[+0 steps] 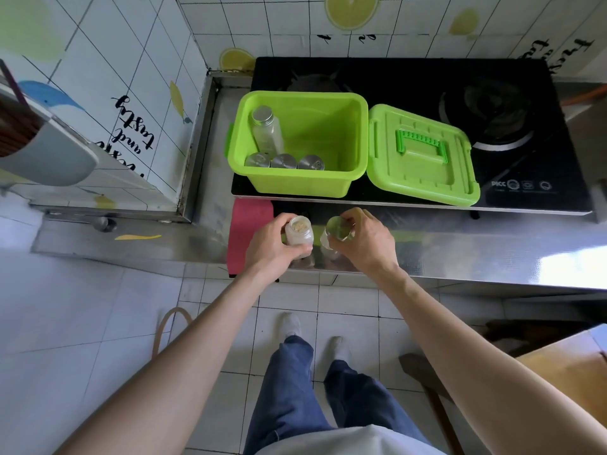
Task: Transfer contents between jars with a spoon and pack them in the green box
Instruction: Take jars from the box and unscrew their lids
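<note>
Left of the hands, a red cloth (249, 224) hangs over the front edge of the bench (460, 251). The left hand (271, 243) curls around an open jar (298, 236) filled with pale grainy stuff. Just beside it, the right hand (366, 243) grips a clear jar (337, 230) by its rim from above; whether this one stands on the bench or is lifted is hard to tell. Beyond both hands the green box (302, 182) sits open on the stove (492, 93), holding a tall capped bottle (266, 129) and three silver caps (284, 160) along its near wall. The box's lid (423, 159) leans against it, beyond the right hand.
</note>
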Demonstrator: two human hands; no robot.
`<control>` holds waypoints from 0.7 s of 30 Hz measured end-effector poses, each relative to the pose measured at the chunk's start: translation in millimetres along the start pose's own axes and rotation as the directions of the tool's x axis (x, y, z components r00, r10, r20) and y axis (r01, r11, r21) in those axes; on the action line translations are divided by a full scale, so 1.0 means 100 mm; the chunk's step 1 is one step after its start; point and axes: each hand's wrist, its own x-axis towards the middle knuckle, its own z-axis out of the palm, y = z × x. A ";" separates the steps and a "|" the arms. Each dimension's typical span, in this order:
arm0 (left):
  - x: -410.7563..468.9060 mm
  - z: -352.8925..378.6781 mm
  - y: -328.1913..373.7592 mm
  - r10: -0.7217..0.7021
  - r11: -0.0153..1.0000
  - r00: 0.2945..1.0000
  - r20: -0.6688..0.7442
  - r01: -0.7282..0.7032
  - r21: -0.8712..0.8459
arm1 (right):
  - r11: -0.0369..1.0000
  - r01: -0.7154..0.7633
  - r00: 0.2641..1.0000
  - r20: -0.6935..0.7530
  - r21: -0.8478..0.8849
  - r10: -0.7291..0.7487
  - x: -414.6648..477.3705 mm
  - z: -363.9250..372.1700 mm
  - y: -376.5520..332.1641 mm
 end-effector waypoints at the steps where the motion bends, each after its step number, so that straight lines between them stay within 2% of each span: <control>1: 0.04 0.03 0.01 0.002 1.000 1.000 0.003 -0.002 0.009 | 1.000 -0.002 1.000 -0.018 0.001 0.002 -0.02 -0.04 0.03; 9: 0.27 0.30 0.12 0.005 0.996 0.999 0.045 -0.010 0.090 | 1.000 -0.003 0.995 -0.097 -0.001 0.003 -0.15 -0.27 0.21; 21: 0.38 0.47 0.12 -0.007 0.995 0.998 0.070 0.000 0.099 | 0.999 0.039 0.990 -0.135 0.016 -0.036 -0.22 -0.32 0.21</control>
